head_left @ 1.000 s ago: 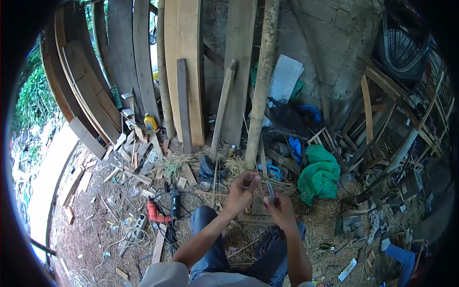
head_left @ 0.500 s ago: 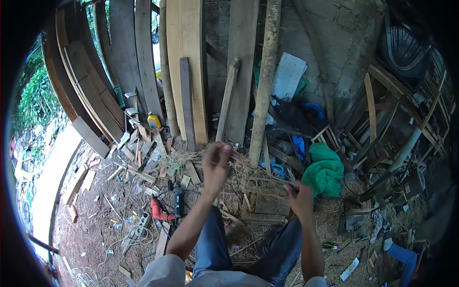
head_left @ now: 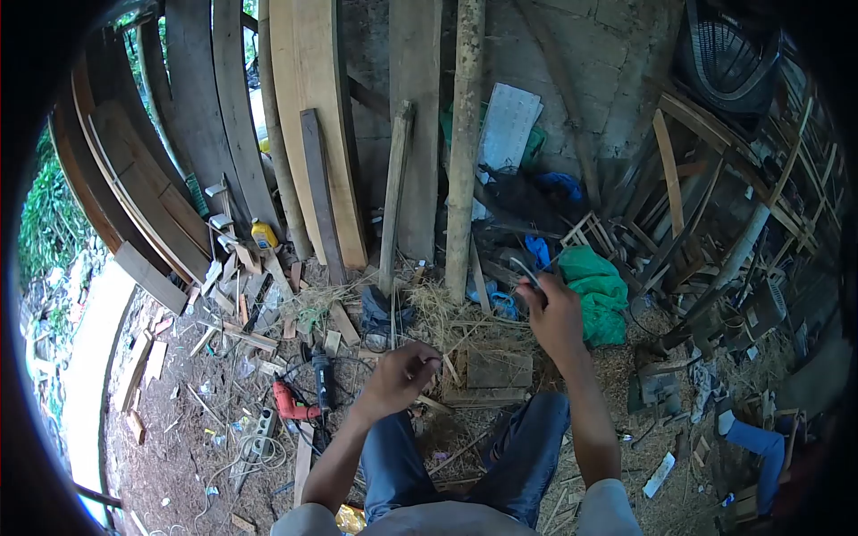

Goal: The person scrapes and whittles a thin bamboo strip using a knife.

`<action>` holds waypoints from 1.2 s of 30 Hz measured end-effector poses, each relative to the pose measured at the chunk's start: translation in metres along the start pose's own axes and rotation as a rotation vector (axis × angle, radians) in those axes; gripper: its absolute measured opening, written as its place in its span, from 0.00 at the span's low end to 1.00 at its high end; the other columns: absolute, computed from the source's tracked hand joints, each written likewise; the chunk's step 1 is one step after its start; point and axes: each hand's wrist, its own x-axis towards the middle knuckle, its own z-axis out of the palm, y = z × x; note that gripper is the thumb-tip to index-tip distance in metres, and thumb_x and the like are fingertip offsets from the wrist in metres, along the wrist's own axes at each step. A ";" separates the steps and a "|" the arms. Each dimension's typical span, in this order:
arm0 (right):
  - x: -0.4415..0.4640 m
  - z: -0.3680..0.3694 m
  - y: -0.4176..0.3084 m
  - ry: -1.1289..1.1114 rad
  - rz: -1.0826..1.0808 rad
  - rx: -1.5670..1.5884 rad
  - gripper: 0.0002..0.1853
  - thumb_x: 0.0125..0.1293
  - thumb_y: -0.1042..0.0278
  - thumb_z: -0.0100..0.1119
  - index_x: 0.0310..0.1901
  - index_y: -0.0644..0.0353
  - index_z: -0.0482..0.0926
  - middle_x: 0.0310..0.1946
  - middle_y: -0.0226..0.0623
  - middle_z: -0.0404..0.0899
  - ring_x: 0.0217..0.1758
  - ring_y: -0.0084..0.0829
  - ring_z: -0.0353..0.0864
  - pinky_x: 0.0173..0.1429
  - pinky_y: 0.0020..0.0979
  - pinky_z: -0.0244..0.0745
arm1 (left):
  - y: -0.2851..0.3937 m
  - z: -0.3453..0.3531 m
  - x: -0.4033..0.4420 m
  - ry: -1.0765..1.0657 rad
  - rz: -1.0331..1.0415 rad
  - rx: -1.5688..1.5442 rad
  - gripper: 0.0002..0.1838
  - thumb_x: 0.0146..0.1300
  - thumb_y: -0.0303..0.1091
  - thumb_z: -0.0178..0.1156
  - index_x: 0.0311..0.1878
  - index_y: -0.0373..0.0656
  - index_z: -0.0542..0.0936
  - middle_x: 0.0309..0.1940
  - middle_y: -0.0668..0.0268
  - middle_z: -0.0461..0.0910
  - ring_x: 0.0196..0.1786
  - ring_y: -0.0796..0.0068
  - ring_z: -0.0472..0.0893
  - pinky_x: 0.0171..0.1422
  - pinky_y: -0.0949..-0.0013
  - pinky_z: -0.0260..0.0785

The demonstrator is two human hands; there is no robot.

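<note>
My left hand (head_left: 399,377) is closed, thumb and fingers pinched together, above my left knee. What it holds, if anything, is too small to make out. My right hand (head_left: 552,311) is wrapped round a narrow, pale, blade-like tool (head_left: 525,268) whose tip points up and left; its exact kind is unclear. Loose straw-like fibres (head_left: 433,313) lie on the ground ahead of both hands. Between and beyond my knees is a flat wooden board (head_left: 499,370). A green plastic bag (head_left: 593,299) lies just right of my right hand.
A red power drill (head_left: 290,400) and a dark power tool (head_left: 322,380) lie left of my legs, near a power strip (head_left: 259,433) with cords. Long planks (head_left: 308,71) and a post (head_left: 466,161) stand ahead. Scrap wood (head_left: 715,196) is piled at right.
My left hand has come down and nearer to me, uncovering a dark crumpled bag on the ground. My right hand has risen away from me with the blade-like tool. The view has shifted slightly.
</note>
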 end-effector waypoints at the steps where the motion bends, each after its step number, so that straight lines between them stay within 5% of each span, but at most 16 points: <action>1: 0.001 0.004 0.003 0.000 -0.001 -0.002 0.07 0.63 0.71 0.60 0.39 0.64 0.77 0.33 0.45 0.80 0.34 0.45 0.80 0.36 0.43 0.71 | -0.007 0.008 0.000 0.033 -0.044 -0.090 0.04 0.66 0.26 0.56 0.40 0.35 0.77 0.29 0.68 0.77 0.28 0.82 0.77 0.32 0.75 0.68; 3: 0.002 0.009 0.008 0.040 -0.143 -0.122 0.10 0.65 0.70 0.59 0.44 0.66 0.76 0.32 0.43 0.81 0.29 0.38 0.82 0.33 0.32 0.72 | -0.007 0.019 0.000 0.060 -0.086 -0.183 0.04 0.66 0.27 0.56 0.41 0.36 0.76 0.28 0.70 0.76 0.27 0.84 0.75 0.31 0.76 0.66; 7: -0.017 0.010 -0.006 0.134 -0.067 -0.013 0.12 0.70 0.67 0.52 0.50 0.64 0.72 0.27 0.39 0.79 0.26 0.32 0.79 0.31 0.30 0.70 | -0.009 0.036 0.001 0.201 -0.160 -0.288 0.06 0.67 0.31 0.56 0.41 0.37 0.76 0.24 0.74 0.73 0.26 0.87 0.69 0.30 0.78 0.60; 12: -0.060 0.019 -0.029 -0.421 0.424 0.647 0.12 0.74 0.68 0.45 0.55 0.61 0.70 0.25 0.32 0.77 0.24 0.20 0.72 0.30 0.27 0.67 | -0.005 0.043 0.006 0.191 -0.236 -0.443 0.08 0.68 0.32 0.56 0.42 0.37 0.76 0.23 0.75 0.71 0.26 0.87 0.68 0.29 0.79 0.59; 15: -0.067 0.025 -0.035 -0.606 0.480 0.843 0.11 0.73 0.68 0.48 0.52 0.62 0.73 0.24 0.29 0.77 0.23 0.16 0.71 0.29 0.24 0.66 | 0.003 0.047 0.007 0.146 -0.255 -0.519 0.07 0.68 0.30 0.55 0.42 0.35 0.76 0.22 0.73 0.71 0.25 0.88 0.67 0.27 0.77 0.58; 21: -0.061 0.016 -0.031 -0.587 0.569 0.807 0.10 0.71 0.67 0.52 0.41 0.65 0.79 0.22 0.25 0.76 0.21 0.12 0.68 0.24 0.19 0.61 | 0.017 0.051 0.000 0.060 -0.304 -0.537 0.09 0.69 0.32 0.55 0.43 0.35 0.76 0.22 0.73 0.71 0.23 0.87 0.66 0.27 0.78 0.57; 30: -0.047 -0.018 0.014 -0.408 0.765 0.856 0.12 0.70 0.67 0.53 0.41 0.68 0.80 0.21 0.24 0.73 0.17 0.11 0.61 0.21 0.17 0.55 | 0.000 0.059 -0.018 -0.018 -0.254 -0.477 0.12 0.68 0.37 0.58 0.42 0.35 0.76 0.22 0.74 0.69 0.23 0.88 0.65 0.25 0.77 0.57; 36: -0.063 -0.002 -0.013 -0.517 0.614 0.868 0.11 0.71 0.68 0.51 0.44 0.67 0.79 0.21 0.26 0.72 0.18 0.12 0.61 0.21 0.18 0.55 | 0.007 0.068 -0.008 -0.040 -0.338 -0.821 0.11 0.69 0.36 0.57 0.40 0.37 0.75 0.24 0.74 0.67 0.21 0.88 0.59 0.24 0.78 0.51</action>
